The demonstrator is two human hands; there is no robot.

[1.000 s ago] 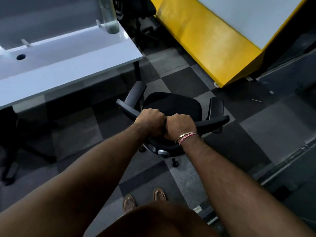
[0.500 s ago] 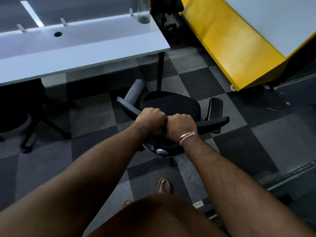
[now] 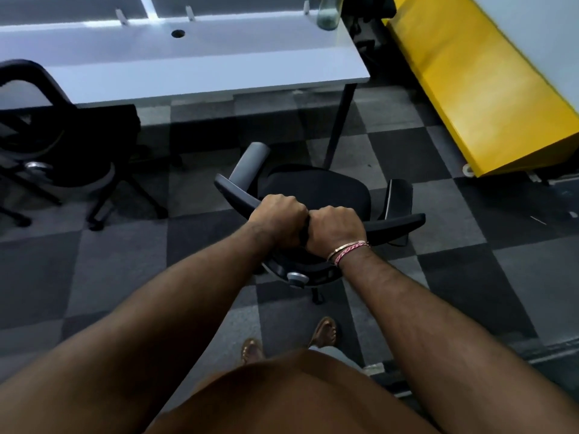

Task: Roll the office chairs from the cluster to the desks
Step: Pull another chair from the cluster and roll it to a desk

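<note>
A black office chair [image 3: 316,191] with grey armrests stands on the chequered carpet just in front of me, its seat facing a white desk [image 3: 200,70]. My left hand [image 3: 279,219] and my right hand [image 3: 335,228] sit side by side, both gripping the top edge of the chair's backrest with curled fingers. A bracelet and thread circle the right wrist. The chair's seat is near the desk's right leg [image 3: 340,125]. Most of the chair's base is hidden under the seat.
A second black chair [image 3: 62,142] is tucked at the desk on the left. A glass bottle [image 3: 327,12] stands on the desk's far right corner. A yellow panel [image 3: 482,98] slants along the right. My sandalled feet [image 3: 288,339] stand behind the chair.
The desk has shifted right and nearer in view, and the second chair has come into sight at left. Both hands keep the same grip on the backrest.
</note>
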